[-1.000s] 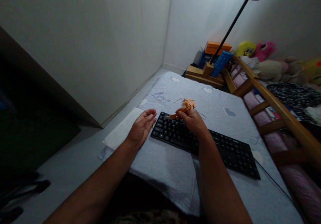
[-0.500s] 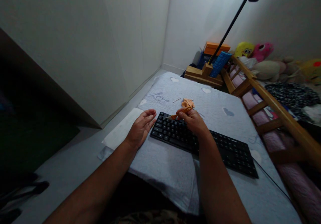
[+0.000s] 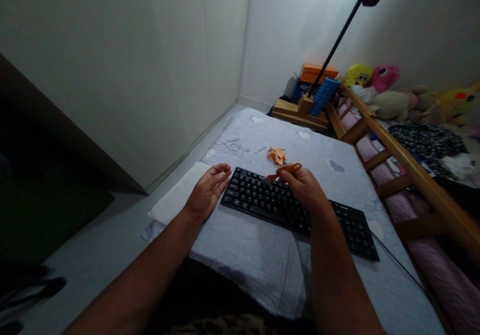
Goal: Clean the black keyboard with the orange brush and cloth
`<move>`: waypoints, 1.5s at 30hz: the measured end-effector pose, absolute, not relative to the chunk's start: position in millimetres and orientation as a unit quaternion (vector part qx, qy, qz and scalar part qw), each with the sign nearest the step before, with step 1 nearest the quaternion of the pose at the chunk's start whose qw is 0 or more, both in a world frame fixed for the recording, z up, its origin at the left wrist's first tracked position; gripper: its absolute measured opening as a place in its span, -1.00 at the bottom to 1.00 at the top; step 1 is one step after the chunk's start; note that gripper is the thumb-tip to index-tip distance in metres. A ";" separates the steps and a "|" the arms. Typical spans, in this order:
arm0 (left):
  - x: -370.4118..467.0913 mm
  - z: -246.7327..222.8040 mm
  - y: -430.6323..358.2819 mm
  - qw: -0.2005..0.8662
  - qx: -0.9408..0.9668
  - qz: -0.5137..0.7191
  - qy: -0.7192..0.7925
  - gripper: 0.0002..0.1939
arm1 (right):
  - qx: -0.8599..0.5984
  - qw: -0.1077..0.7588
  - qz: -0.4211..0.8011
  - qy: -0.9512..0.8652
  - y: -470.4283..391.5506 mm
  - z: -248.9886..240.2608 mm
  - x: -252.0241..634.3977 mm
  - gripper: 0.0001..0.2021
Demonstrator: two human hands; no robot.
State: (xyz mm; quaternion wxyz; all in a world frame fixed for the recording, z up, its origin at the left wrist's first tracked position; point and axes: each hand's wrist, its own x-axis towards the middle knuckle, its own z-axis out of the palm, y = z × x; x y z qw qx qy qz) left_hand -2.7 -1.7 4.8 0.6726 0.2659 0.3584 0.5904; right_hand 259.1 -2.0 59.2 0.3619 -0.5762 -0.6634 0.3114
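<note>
A black keyboard (image 3: 258,195) lies at a slant on a cloth-covered surface (image 3: 240,245). Pinched in my right hand (image 3: 304,187) is a small brush (image 3: 275,176) with an orange handle, its pale bristles down at the upper rows of keys. My right forearm hides part of the keyboard. My left hand (image 3: 208,190) rests on its edge at the keyboard's left end, fingers stretched out, with nothing held in it. Beyond the keyboard lie a crumpled orange cloth (image 3: 276,156) and a thin white cotton swab (image 3: 260,149).
White folded sheet (image 3: 176,195) lies under my left forearm. A cable (image 3: 399,262) runs from the keyboard's right end. To the right stands a wooden rail (image 3: 405,150) with plush toys behind it. A pole on a wooden base (image 3: 296,107) rises at the back; a pale cabinet (image 3: 168,75) stands left.
My right hand has moved right along the keys with the brush. My left hand stays by the keyboard's left end. The whole view has shifted slightly.
</note>
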 end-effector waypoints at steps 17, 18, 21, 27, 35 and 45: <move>-2.2 2.7 -0.6 0.673 0.272 0.588 0.358 -0.72 | -0.647 0.392 0.197 -0.623 -11.6 51.0 274.4 -0.73; -2.1 3.3 -0.8 0.672 0.272 0.587 0.360 -0.72 | -0.640 0.405 0.208 -0.620 -11.9 51.1 272.7 -0.72; -1.8 4.5 -0.9 0.673 0.270 0.588 0.358 -0.73 | -0.612 0.422 0.251 -0.620 -11.4 48.1 265.0 -0.67; -1.9 2.5 -0.5 0.676 0.264 0.590 0.353 -0.74 | -0.627 0.364 0.217 -0.654 -11.2 46.7 264.9 -0.70; -1.8 2.8 -0.2 0.674 0.269 0.588 0.358 -0.74 | -0.647 0.399 0.181 -0.624 -14.7 54.4 271.9 -0.72; -1.5 3.9 0.0 0.677 0.255 0.590 0.359 -0.74 | -0.700 0.308 0.118 -0.633 -13.4 54.5 274.0 -0.71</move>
